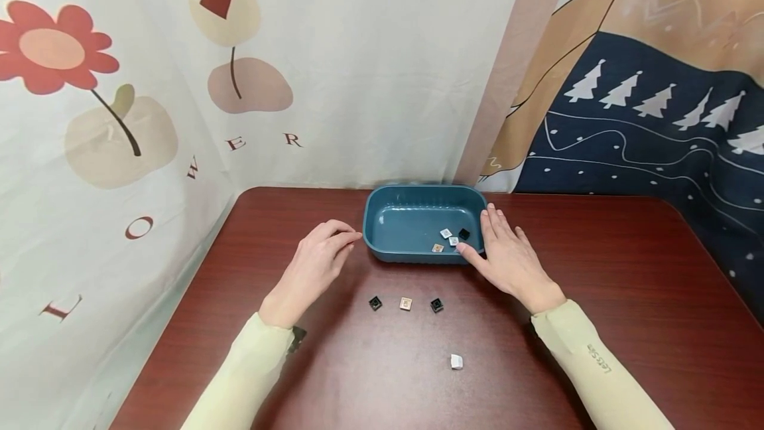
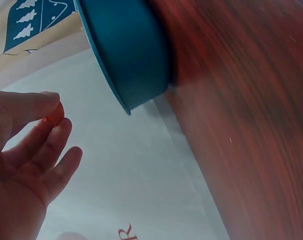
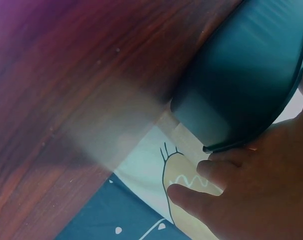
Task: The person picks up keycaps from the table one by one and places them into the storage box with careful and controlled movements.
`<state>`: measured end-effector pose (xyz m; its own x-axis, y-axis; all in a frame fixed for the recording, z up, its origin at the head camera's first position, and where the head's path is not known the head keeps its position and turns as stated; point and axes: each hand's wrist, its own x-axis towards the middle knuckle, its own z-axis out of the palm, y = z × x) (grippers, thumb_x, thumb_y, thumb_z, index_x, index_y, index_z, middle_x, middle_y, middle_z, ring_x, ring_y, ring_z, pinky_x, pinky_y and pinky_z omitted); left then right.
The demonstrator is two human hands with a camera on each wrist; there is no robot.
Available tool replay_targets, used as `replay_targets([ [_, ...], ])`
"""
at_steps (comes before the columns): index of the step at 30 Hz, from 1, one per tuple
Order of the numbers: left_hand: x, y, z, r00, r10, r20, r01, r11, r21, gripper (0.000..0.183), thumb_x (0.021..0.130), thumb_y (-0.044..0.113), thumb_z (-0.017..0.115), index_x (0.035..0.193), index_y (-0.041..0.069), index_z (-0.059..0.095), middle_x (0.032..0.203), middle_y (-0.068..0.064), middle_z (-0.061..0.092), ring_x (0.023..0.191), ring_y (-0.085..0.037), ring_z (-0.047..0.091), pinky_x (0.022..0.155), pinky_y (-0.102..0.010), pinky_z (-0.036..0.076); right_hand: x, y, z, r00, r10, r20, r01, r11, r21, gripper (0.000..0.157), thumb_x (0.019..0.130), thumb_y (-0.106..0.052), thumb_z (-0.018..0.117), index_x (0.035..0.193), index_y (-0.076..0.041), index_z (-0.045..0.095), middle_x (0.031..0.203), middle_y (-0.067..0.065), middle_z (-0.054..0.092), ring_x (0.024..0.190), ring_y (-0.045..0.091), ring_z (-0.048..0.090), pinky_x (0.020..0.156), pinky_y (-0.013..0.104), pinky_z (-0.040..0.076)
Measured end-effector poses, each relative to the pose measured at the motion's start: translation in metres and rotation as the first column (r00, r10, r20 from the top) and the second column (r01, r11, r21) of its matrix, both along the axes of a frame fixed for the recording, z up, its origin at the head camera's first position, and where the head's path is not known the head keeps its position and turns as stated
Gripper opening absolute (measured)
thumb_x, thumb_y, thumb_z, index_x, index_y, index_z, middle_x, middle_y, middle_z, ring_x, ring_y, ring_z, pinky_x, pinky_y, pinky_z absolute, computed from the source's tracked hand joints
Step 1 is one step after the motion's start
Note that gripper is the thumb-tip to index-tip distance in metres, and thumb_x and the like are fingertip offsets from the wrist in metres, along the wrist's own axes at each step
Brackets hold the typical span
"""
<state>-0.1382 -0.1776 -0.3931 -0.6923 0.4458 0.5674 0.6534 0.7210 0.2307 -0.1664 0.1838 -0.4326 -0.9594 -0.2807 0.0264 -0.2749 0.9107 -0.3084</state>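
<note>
In the head view a blue-green plastic basin (image 1: 406, 221) sits at the table's far side. Several small keycaps lie inside it, among them a black keycap (image 1: 463, 234) and a beige keycap (image 1: 438, 248). My right hand (image 1: 507, 257) rests at the basin's right end, fingers extended along the outside, thumb over the front rim. At the left end is my left hand (image 1: 319, 257), thumb and index fingertips together close beside the wall. A small orange-red patch (image 2: 56, 114) shows at those fingertips; I cannot tell whether it is a held thing.
Between the basin and the near edge, a row of keycaps lies on the table (image 1: 627, 271): a black one (image 1: 375, 302), a beige one (image 1: 406, 304) and another black one (image 1: 437, 305). Nearer is a white keycap (image 1: 456, 361). A printed curtain (image 1: 358, 85) hangs behind.
</note>
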Motion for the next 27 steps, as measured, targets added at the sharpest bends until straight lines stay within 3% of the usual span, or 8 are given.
replay_targets([
  [11,-0.016,0.029,-0.003,0.999,-0.035,0.013,0.034,0.998,0.056,0.025,0.084,0.0,0.084,0.109,0.004,0.08,0.104,-0.005,0.069,0.093,-0.02,0.067,0.078,-0.032,0.057,0.0,0.0,0.0,1.0,-0.005,0.001,0.005,1.0,-0.016,0.105,0.1,-0.075,0.036,0.161,0.009,0.02,0.17,0.024,0.011,0.157,0.04,0.013,0.12,0.067,0.018],
  [20,-0.033,0.049,-0.006,0.991,-0.061,0.116,0.056,0.997,0.046,0.015,0.09,0.006,0.081,0.104,0.007,0.075,0.102,-0.003,0.069,0.09,-0.018,0.065,0.078,-0.031,0.056,0.0,0.0,-0.001,1.0,-0.004,-0.009,0.004,1.0,-0.011,0.104,0.1,-0.074,0.037,0.161,0.009,0.02,0.17,0.024,0.011,0.157,0.04,0.013,0.12,0.066,0.02],
  [27,-0.046,0.061,-0.01,0.976,-0.039,0.213,0.043,0.999,-0.016,0.013,0.091,0.008,0.08,0.104,0.007,0.077,0.103,-0.003,0.07,0.092,-0.017,0.066,0.08,-0.031,0.056,0.0,0.0,-0.001,1.0,-0.007,-0.005,0.007,1.0,-0.014,0.104,0.1,-0.075,0.037,0.161,0.008,0.02,0.17,0.023,0.011,0.157,0.04,0.013,0.12,0.066,0.02],
])
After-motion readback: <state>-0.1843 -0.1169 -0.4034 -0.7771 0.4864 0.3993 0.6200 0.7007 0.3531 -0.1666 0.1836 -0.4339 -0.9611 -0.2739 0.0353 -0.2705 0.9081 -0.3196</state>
